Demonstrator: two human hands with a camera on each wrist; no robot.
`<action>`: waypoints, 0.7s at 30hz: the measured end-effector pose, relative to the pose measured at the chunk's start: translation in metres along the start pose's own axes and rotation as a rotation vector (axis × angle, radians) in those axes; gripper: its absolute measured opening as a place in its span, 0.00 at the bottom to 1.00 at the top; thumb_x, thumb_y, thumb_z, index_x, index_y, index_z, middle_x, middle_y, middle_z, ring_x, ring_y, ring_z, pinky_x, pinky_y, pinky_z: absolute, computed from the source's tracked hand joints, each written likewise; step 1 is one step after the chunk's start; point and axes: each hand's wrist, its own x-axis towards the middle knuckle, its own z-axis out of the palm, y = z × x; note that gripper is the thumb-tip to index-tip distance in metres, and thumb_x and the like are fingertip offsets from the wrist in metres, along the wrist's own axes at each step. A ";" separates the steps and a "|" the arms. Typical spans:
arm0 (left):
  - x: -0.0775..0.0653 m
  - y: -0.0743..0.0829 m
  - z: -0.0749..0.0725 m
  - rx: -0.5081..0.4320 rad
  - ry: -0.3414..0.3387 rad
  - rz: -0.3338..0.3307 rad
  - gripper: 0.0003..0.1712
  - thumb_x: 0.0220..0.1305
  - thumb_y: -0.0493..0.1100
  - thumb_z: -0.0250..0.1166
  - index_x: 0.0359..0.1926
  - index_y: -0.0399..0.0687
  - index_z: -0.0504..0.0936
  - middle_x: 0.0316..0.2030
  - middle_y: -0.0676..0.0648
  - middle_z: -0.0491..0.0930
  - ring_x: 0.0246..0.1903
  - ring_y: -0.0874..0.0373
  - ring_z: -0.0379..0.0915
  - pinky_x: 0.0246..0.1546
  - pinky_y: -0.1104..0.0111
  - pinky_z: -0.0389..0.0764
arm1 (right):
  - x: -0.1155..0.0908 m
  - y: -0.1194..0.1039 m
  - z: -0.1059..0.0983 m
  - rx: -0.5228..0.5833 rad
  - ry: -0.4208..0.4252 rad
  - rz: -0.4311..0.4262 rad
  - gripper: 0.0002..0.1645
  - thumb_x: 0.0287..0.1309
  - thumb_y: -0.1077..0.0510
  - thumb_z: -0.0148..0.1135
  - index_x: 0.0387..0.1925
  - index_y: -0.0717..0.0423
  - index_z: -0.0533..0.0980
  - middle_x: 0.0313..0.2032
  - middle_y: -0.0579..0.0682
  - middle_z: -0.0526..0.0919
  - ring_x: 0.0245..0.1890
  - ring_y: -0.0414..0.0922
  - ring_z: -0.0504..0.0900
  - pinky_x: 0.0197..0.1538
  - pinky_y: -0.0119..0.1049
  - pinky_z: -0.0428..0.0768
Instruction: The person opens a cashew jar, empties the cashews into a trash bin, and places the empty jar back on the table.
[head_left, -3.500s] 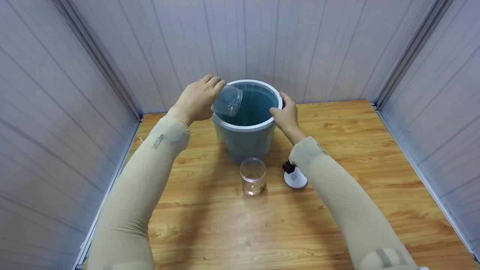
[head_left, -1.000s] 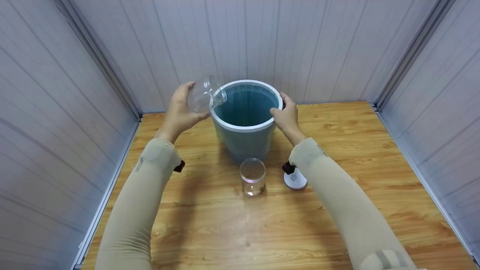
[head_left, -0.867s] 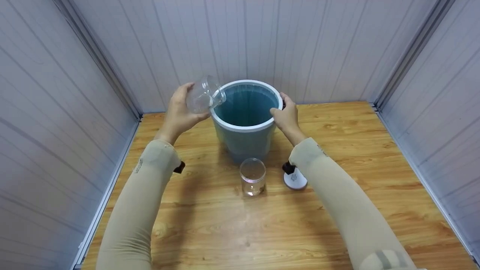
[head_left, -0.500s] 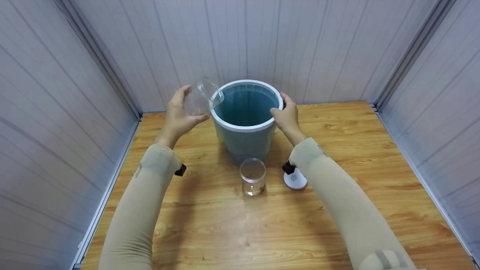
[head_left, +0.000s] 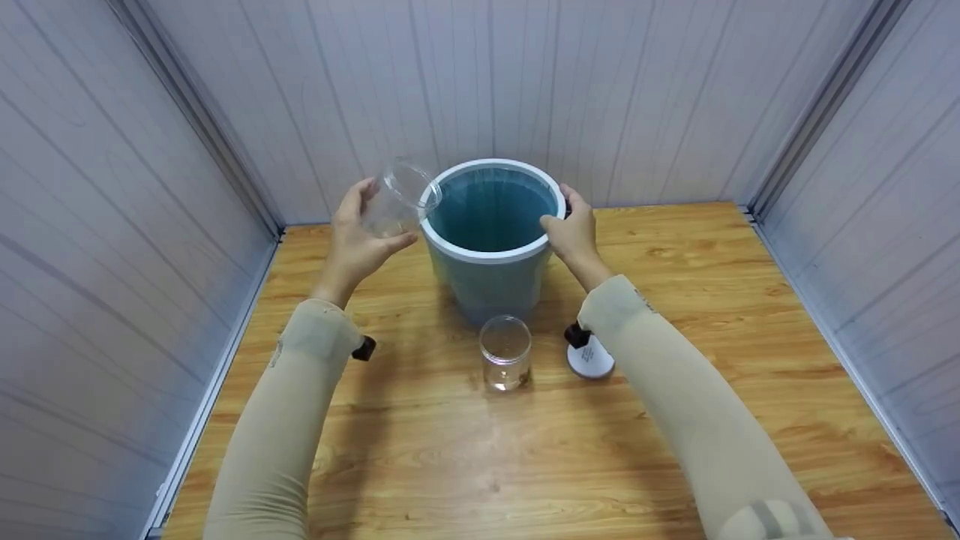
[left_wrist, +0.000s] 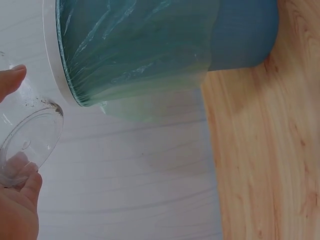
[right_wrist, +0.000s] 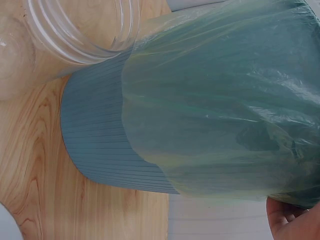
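My left hand holds a clear plastic jar between thumb and fingers, tilted with its mouth toward the trash bin. The jar's mouth overlaps the left side of the bin's white rim. Dark specks cling near the jar's base edge in the left wrist view, where the jar is partly cut off. With thumb and fingers, my right hand grips the rim on the right. A thin green bag lines the blue-grey bin and hangs over its outside.
A second clear jar stands upright and uncapped on the wooden surface, just before the bin. Right of it lies a round white lid, partly behind my right sleeve. Pale panels enclose the back and sides.
The left hand has drawn the jar back from over the bin's opening to the left rim. It has rolled from above to beside the jar. The right hand stays on the rim.
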 end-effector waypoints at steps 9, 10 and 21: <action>-0.006 -0.007 -0.001 -0.053 0.039 0.002 0.54 0.48 0.35 0.88 0.75 0.41 0.70 0.71 0.40 0.76 0.73 0.46 0.71 0.78 0.52 0.71 | 0.001 0.000 0.001 0.000 -0.004 0.005 0.44 0.70 0.66 0.58 0.84 0.62 0.59 0.82 0.61 0.66 0.80 0.58 0.69 0.78 0.53 0.72; -0.007 -0.008 0.000 -0.061 0.041 0.000 0.54 0.48 0.35 0.88 0.75 0.41 0.70 0.71 0.40 0.76 0.73 0.46 0.72 0.78 0.52 0.72 | 0.001 0.000 0.001 0.001 -0.005 0.005 0.44 0.70 0.66 0.58 0.84 0.62 0.59 0.82 0.61 0.66 0.80 0.58 0.68 0.78 0.53 0.72; -0.014 -0.022 0.007 -0.170 0.057 -0.029 0.54 0.49 0.32 0.87 0.75 0.36 0.68 0.70 0.36 0.75 0.74 0.44 0.71 0.81 0.55 0.67 | 0.002 -0.001 -0.001 0.005 0.002 -0.008 0.45 0.66 0.67 0.58 0.83 0.64 0.59 0.81 0.62 0.66 0.80 0.57 0.69 0.79 0.52 0.72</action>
